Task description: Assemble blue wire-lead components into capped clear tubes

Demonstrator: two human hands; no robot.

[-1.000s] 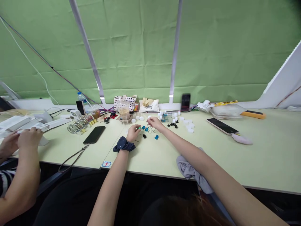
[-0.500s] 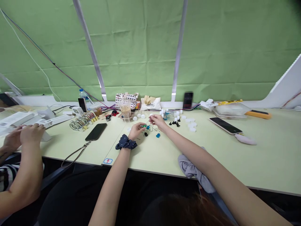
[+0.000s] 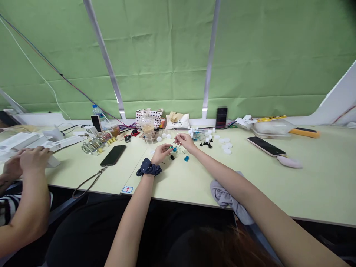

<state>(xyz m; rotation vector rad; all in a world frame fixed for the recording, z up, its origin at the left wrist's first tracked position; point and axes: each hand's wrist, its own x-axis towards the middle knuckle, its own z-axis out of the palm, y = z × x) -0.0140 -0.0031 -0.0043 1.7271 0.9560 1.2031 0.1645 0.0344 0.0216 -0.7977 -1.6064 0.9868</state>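
My left hand (image 3: 160, 152) is closed in a pinch on a small green piece (image 3: 170, 147), whose exact kind is too small to tell. A dark scrunchie (image 3: 149, 167) sits round my left wrist. Just to the right, my right hand (image 3: 184, 141) pinches a thin rod (image 3: 174, 142), its tip close to the green piece; whether they touch I cannot tell. Below the hands lie a blue heart-shaped piece (image 3: 186, 158) and a black piece (image 3: 172, 157). Other blue bits (image 3: 174, 149) and thin metal pins are partly hidden between my fingers.
White round caps (image 3: 227, 146), black small parts (image 3: 206, 144) and clear tubes (image 3: 200, 134) lie beyond my right hand. A drink cup (image 3: 148, 129) stands behind my left. Phones (image 3: 113, 155) flank the work spot. At the left, a co-worker's hands (image 3: 35, 157) hold white parts.
My right hand has shifted slightly left, toward my left hand, with the rod. The green piece now shows upright at my left fingertips. The view has moved a little.
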